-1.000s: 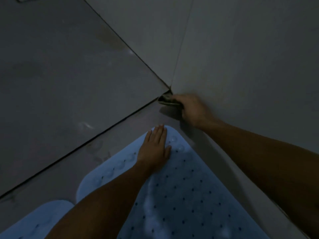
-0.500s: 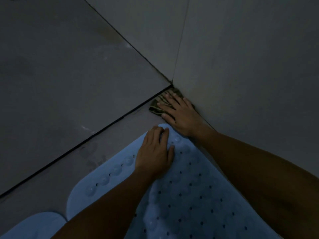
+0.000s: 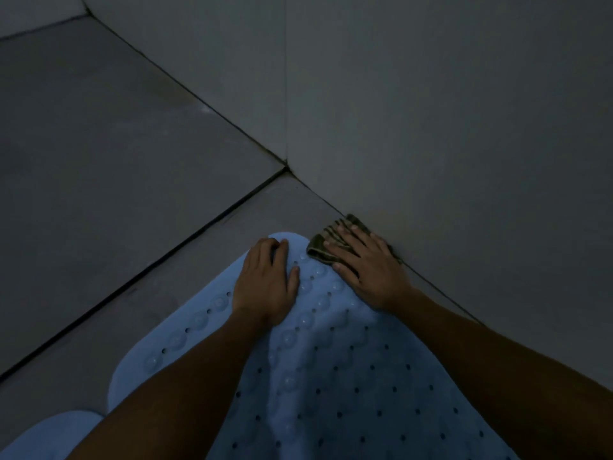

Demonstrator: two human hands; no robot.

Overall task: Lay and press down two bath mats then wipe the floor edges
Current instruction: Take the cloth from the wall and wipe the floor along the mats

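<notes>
A pale blue bath mat [image 3: 348,376] with holes and suction bumps lies on the grey tiled floor, its rounded corner pointing at the wall. My left hand [image 3: 265,287] rests on that corner with fingers curled. My right hand [image 3: 368,267] lies flat, fingers spread, on a dark striped cloth [image 3: 326,242] pressed to the floor where it meets the wall, just beside the mat's corner. Part of a second blue mat [image 3: 49,436] shows at the bottom left.
A grey wall [image 3: 447,127] rises on the right and meets the floor along a dark joint. A long dark grout line [image 3: 149,270] crosses the floor tiles to the left of the mat. The light is dim.
My right hand has slid the cloth back from the wall corner along the floor edge towards me, now beside the mat's corner. My left hand stays on the mat, fingers more curled.
</notes>
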